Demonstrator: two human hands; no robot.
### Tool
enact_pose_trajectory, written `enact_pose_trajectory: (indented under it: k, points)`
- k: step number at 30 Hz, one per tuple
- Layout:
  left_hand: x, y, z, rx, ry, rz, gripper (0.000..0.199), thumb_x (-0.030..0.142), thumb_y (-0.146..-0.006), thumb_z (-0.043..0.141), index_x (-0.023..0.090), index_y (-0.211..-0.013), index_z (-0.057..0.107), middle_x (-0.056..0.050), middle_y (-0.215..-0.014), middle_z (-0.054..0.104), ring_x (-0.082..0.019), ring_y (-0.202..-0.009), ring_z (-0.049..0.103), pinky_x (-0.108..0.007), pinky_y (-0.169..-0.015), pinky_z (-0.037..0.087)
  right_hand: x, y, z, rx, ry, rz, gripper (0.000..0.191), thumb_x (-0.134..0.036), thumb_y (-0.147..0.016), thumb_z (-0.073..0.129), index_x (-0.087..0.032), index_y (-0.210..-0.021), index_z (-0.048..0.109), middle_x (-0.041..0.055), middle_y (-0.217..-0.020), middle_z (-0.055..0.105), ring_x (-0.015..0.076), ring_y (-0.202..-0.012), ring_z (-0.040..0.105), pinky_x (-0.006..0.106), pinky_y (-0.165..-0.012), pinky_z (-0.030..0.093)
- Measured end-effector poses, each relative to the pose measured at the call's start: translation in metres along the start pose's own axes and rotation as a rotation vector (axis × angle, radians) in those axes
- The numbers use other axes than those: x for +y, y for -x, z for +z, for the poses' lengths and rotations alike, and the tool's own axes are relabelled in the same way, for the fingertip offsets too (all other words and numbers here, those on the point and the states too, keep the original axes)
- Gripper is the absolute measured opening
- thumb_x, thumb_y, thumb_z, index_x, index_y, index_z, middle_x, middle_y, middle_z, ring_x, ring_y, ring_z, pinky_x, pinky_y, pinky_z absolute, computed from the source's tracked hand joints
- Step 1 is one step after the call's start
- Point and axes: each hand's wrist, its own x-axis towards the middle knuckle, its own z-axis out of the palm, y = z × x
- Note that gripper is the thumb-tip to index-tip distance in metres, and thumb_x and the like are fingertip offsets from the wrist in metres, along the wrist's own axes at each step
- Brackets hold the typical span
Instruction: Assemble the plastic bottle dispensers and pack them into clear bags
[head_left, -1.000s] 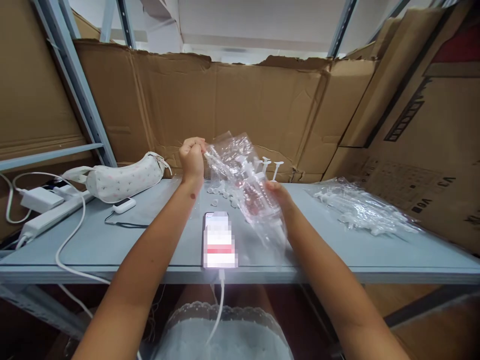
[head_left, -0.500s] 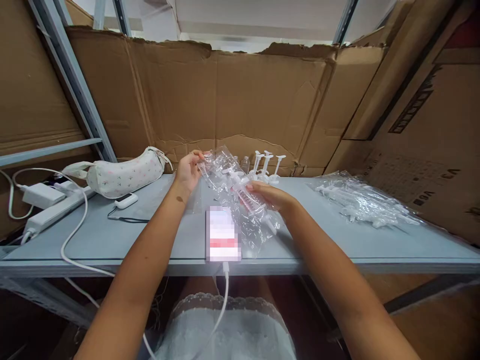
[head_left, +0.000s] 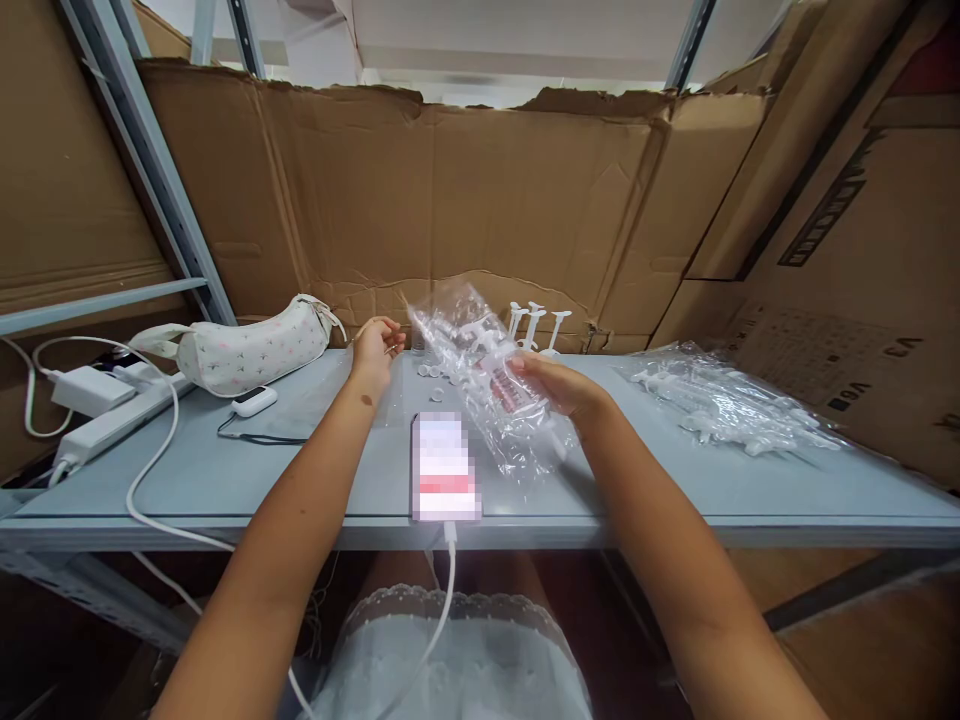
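Note:
A clear plastic bag point(head_left: 491, 385) with white plastic parts and pinkish print inside hangs tilted over the middle of the grey table point(head_left: 360, 490). My right hand point(head_left: 551, 380) grips the bag's right side. Left of the bag, my left hand point(head_left: 379, 350) is raised with its fingers curled together, apart from the bag; what it holds, if anything, is too small to name. Several small clear round pieces point(head_left: 431, 371) lie between my left hand and the bag. Behind my right hand stand white plunger-like parts point(head_left: 534, 322), partly hidden by the bag.
A phone point(head_left: 445, 468) on a white cable lies near the front edge. At the left are a floral pouch point(head_left: 251, 350), a small white device point(head_left: 253, 401) and a power strip point(head_left: 116, 420). Another bag of white parts point(head_left: 735, 400) lies right. Cardboard point(head_left: 465, 190) stands behind.
My left hand has let go of the bag and sits slightly left and lower. The bag has swung a little right with my right hand, uncovering the small round pieces.

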Motion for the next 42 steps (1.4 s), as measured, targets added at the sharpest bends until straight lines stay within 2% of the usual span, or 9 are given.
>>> enact_pose_trajectory:
  k: [2,4,8,11,15,23,29,35,42]
  points:
    - [-0.006,0.000,-0.001,-0.008,-0.164,0.017,0.013,0.013,-0.063,0.049,0.019,-0.074,0.052,0.001,-0.073,0.058,-0.009,-0.056,0.053,-0.021,-0.055,0.040,-0.001,0.001,-0.007,0.106,-0.051,-0.038,0.038,-0.051,-0.067,0.069,-0.019,-0.086,0.065,0.0046,-0.073,0.064,0.0163,-0.062,0.058,0.030,-0.053,0.047]
    - [-0.015,0.003,0.002,-0.118,-0.406,0.078,0.014,0.016,-0.069,0.052,0.019,-0.082,0.056,0.000,-0.079,0.061,-0.009,-0.059,0.054,-0.021,-0.056,0.040,-0.004,0.002,-0.012,0.209,-0.094,-0.095,0.037,-0.053,-0.067,0.067,-0.021,-0.085,0.066,0.0044,-0.075,0.064,0.0170,-0.063,0.057,0.031,-0.055,0.047]
    - [-0.033,0.017,0.013,-0.595,-0.922,0.261,0.032,0.029,-0.078,0.059,0.021,-0.110,0.061,-0.008,-0.114,0.064,-0.018,-0.095,0.060,-0.028,-0.076,0.048,-0.009,0.004,-0.018,0.351,-0.112,-0.206,0.041,-0.055,-0.071,0.062,-0.022,-0.094,0.066,0.0039,-0.075,0.063,0.0178,-0.064,0.057,0.032,-0.060,0.047]
    - [-0.043,0.025,0.022,-0.860,-1.261,0.321,0.048,0.036,-0.081,0.059,0.025,-0.128,0.055,-0.008,-0.135,0.056,-0.025,-0.120,0.052,-0.036,-0.098,0.044,-0.009,0.003,-0.021,0.381,-0.143,-0.220,0.043,-0.056,-0.072,0.061,-0.022,-0.098,0.066,0.0039,-0.073,0.063,0.0179,-0.062,0.058,0.031,-0.057,0.046]
    - [-0.049,0.026,0.028,-0.967,-1.529,0.373,0.050,0.042,-0.083,0.056,0.027,-0.131,0.055,-0.008,-0.137,0.054,-0.029,-0.131,0.043,-0.043,-0.108,0.036,-0.008,0.001,-0.025,0.332,-0.236,-0.257,0.045,-0.057,-0.072,0.062,-0.023,-0.101,0.064,0.0019,-0.072,0.064,0.0169,-0.062,0.060,0.028,-0.053,0.047]
    - [-0.051,0.024,0.023,-0.929,-1.586,0.416,0.027,0.034,-0.084,0.055,0.023,-0.104,0.068,-0.007,-0.116,0.058,-0.021,-0.105,0.058,-0.030,-0.092,0.045,-0.008,0.000,-0.025,0.297,-0.337,-0.307,0.041,-0.053,-0.073,0.063,-0.023,-0.101,0.063,0.0006,-0.070,0.065,0.0147,-0.059,0.061,0.025,-0.049,0.047]
    - [-0.056,0.022,0.015,-0.801,-1.612,0.418,0.026,0.033,-0.087,0.050,0.023,-0.106,0.066,-0.007,-0.109,0.059,-0.020,-0.094,0.061,-0.030,-0.086,0.046,-0.004,-0.001,-0.026,0.303,-0.310,-0.240,0.047,-0.057,-0.071,0.062,-0.024,-0.104,0.063,0.0014,-0.070,0.065,0.0169,-0.062,0.063,0.026,-0.049,0.046]
    - [-0.061,0.017,0.009,-0.751,-1.556,0.489,0.023,0.024,-0.085,0.047,0.022,-0.098,0.066,-0.008,-0.104,0.063,-0.023,-0.092,0.062,-0.033,-0.085,0.046,-0.004,-0.001,-0.021,0.360,-0.174,-0.163,0.051,-0.062,-0.074,0.057,-0.024,-0.108,0.062,0.0046,-0.080,0.068,0.0218,-0.073,0.065,0.032,-0.059,0.050]
    - [-0.059,0.011,0.008,-0.649,-1.398,0.497,0.019,0.019,-0.081,0.050,0.021,-0.094,0.064,-0.007,-0.100,0.065,-0.021,-0.085,0.062,-0.031,-0.077,0.046,0.004,-0.008,-0.021,0.471,-0.158,0.029,0.031,-0.046,-0.077,0.065,-0.024,-0.099,0.064,0.0052,-0.088,0.068,0.0194,-0.075,0.063,0.030,-0.062,0.053]
